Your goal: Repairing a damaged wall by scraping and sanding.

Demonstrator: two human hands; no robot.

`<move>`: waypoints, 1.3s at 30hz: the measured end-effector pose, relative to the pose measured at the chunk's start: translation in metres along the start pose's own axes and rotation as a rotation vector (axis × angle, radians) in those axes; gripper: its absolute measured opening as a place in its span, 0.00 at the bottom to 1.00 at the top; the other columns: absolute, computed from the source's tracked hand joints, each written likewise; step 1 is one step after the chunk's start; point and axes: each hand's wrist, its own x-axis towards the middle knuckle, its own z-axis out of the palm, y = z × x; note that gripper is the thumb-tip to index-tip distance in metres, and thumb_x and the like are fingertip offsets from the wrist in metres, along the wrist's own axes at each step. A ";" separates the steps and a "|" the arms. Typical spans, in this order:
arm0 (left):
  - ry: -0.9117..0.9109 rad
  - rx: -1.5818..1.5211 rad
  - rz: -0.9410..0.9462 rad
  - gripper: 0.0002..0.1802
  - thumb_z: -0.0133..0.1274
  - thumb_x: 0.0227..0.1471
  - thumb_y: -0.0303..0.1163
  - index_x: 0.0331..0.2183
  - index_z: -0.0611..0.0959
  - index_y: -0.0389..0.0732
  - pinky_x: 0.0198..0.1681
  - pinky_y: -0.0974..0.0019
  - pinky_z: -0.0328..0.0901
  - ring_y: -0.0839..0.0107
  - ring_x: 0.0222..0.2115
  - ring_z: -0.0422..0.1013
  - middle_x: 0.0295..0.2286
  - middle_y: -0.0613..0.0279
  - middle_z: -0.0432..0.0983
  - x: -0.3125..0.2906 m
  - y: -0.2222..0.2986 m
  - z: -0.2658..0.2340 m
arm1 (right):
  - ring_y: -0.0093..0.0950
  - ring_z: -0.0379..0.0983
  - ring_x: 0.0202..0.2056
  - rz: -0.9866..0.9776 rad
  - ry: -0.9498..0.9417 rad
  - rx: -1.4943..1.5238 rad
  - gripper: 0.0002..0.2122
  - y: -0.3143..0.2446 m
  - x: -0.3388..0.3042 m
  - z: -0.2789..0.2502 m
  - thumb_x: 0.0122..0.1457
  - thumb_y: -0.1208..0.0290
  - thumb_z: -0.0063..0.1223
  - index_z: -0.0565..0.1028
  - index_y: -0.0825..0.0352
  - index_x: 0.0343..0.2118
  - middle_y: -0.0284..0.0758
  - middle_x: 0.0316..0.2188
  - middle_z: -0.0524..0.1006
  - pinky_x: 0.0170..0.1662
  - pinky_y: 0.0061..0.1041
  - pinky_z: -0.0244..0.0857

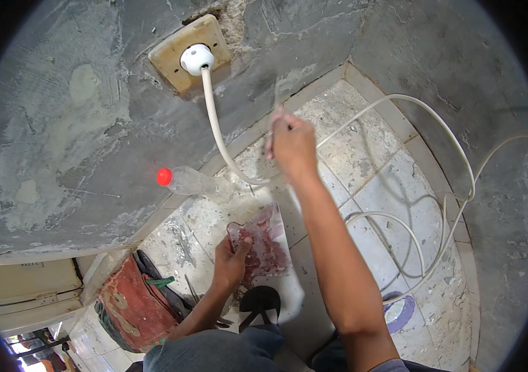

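My left hand (232, 263) grips the edge of a flat, red-stained sheet (267, 245), thumb on top; its exact kind is unclear. Up and to the right, my right hand (292, 142) is closed with its fingers curled, blurred by motion, close to the grey wall's foot. A faint pale streak shows above its fingers, but what it holds cannot be made out. Left of that hand, a thick white cable (215, 127) hangs from a white round fitting (197, 59) on a yellowed wall plate (165, 59). A clear bottle (186, 181) with a red cap lies beside the wall.
White cable loops (456, 133) spread over the dusty tiled floor (394, 186) at the right. A purple-and-white roll (399, 313) lies near my right forearm. At the lower left are a worn red bag (130, 304) and a cream-coloured box-like unit (28, 288).
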 end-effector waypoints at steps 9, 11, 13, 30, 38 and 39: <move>-0.026 -0.019 -0.032 0.09 0.48 0.57 0.31 0.34 0.75 0.34 0.24 0.73 0.68 0.79 0.22 0.68 0.25 0.67 0.72 -0.002 -0.001 0.000 | 0.18 0.62 0.14 -0.056 0.039 0.092 0.18 0.011 -0.021 -0.010 0.61 0.76 0.39 0.66 0.76 0.53 0.29 0.17 0.66 0.18 0.19 0.61; -0.023 -0.011 -0.020 0.09 0.48 0.57 0.31 0.34 0.75 0.34 0.23 0.73 0.67 0.79 0.22 0.68 0.24 0.67 0.72 -0.002 -0.002 0.000 | 0.18 0.62 0.14 -0.058 0.041 0.087 0.17 0.015 -0.006 -0.010 0.62 0.75 0.39 0.67 0.74 0.53 0.28 0.16 0.65 0.18 0.19 0.61; -0.024 -0.004 -0.022 0.09 0.48 0.57 0.31 0.34 0.75 0.35 0.23 0.73 0.67 0.80 0.22 0.67 0.24 0.68 0.71 -0.003 -0.003 0.001 | 0.18 0.63 0.14 -0.177 0.084 -0.113 0.17 0.021 -0.001 -0.004 0.62 0.74 0.40 0.68 0.72 0.52 0.28 0.16 0.66 0.17 0.19 0.61; 0.020 -0.001 -0.082 0.07 0.48 0.57 0.33 0.33 0.74 0.39 0.16 0.74 0.63 0.77 0.16 0.69 0.21 0.66 0.71 -0.003 0.001 0.006 | 0.18 0.64 0.15 -0.163 0.157 -0.140 0.18 0.042 0.060 -0.052 0.61 0.72 0.41 0.68 0.72 0.52 0.32 0.22 0.71 0.17 0.20 0.60; 0.006 0.030 -0.069 0.08 0.48 0.56 0.35 0.33 0.73 0.40 0.14 0.73 0.62 0.75 0.15 0.69 0.20 0.65 0.71 0.000 0.000 0.007 | 0.20 0.65 0.16 0.022 -0.127 0.141 0.16 0.049 -0.004 -0.038 0.62 0.73 0.39 0.68 0.73 0.51 0.35 0.27 0.73 0.18 0.21 0.64; 0.030 0.040 -0.134 0.08 0.48 0.56 0.35 0.34 0.73 0.40 0.14 0.74 0.62 0.75 0.15 0.69 0.20 0.66 0.71 0.000 0.001 0.007 | 0.20 0.65 0.16 0.032 -0.129 0.147 0.16 0.049 -0.002 -0.045 0.62 0.73 0.39 0.68 0.73 0.51 0.35 0.27 0.73 0.18 0.21 0.64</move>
